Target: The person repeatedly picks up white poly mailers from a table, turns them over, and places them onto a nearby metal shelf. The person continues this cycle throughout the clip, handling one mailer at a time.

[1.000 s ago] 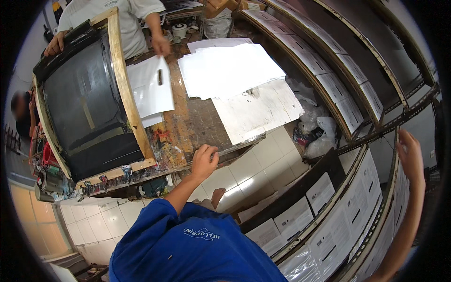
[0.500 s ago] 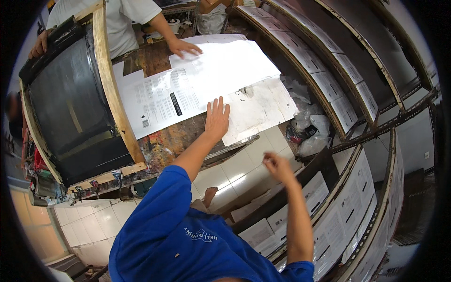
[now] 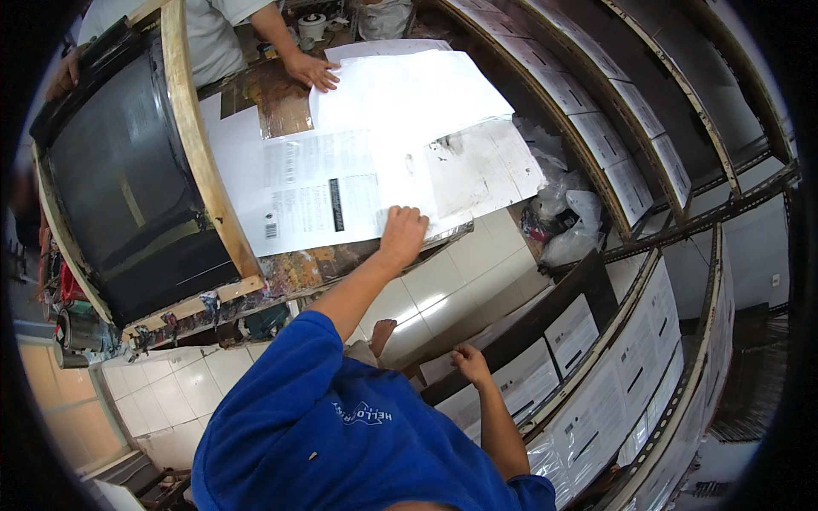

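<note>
My left hand (image 3: 404,236) is at the near edge of a printed white sheet (image 3: 294,217) on the work table, its fingers curled on the sheet's near right corner. More white paper (image 3: 409,94) lies on the far side of the sheet, and a stained white board (image 3: 486,166) is to its right. Lower down, in front of the drying racks, my right hand (image 3: 470,364) hangs in the air with its fingers bent together; nothing shows in it. Across the table, another person's hand (image 3: 312,71) rests at the left edge of the white paper.
A wood-framed dark printing screen (image 3: 128,187) stands raised at the left of the paint-stained table (image 3: 298,264). Racks with printed sheets (image 3: 630,366) curve along the right. Plastic bags (image 3: 571,226) sit beside the table's right end, over a tiled floor (image 3: 460,272).
My left hand has slid slightly right and nearer, its fingers going from flat to curled. My right hand has dropped down and left. The other person's hand has moved left.
</note>
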Available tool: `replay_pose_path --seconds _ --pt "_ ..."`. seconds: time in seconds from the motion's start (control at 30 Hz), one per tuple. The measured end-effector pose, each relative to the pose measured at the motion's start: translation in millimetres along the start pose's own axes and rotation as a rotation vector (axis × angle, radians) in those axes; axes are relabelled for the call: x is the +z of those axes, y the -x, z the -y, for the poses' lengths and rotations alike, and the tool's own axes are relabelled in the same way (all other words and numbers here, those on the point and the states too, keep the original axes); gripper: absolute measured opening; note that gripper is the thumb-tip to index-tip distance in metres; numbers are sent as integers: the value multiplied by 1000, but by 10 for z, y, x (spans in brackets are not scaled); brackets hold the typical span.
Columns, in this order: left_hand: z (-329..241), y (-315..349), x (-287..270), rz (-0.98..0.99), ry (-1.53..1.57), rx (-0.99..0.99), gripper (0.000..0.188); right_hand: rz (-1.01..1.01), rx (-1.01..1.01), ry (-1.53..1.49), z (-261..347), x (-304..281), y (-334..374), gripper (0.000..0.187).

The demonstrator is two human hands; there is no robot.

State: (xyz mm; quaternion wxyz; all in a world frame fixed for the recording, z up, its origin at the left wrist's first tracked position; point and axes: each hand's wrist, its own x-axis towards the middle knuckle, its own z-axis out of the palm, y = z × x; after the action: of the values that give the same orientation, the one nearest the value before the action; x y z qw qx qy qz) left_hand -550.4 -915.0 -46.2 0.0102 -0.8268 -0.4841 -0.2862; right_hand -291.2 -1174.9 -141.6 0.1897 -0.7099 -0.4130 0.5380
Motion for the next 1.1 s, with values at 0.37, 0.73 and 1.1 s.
replay_pose_path --seconds 0.37,0.73,1.1 --pt "-1224 1137 -670 -30 362 195 14 158 -103 -1069 1500 -71 -53 69" --pt "-1496 1495 -809 21 402 405 19 -196 -121 -599 1801 -128 122 34" --pt "-728 2082 -1076 521 769 165 14 -197 -200 -501 1813 -344 339 35"
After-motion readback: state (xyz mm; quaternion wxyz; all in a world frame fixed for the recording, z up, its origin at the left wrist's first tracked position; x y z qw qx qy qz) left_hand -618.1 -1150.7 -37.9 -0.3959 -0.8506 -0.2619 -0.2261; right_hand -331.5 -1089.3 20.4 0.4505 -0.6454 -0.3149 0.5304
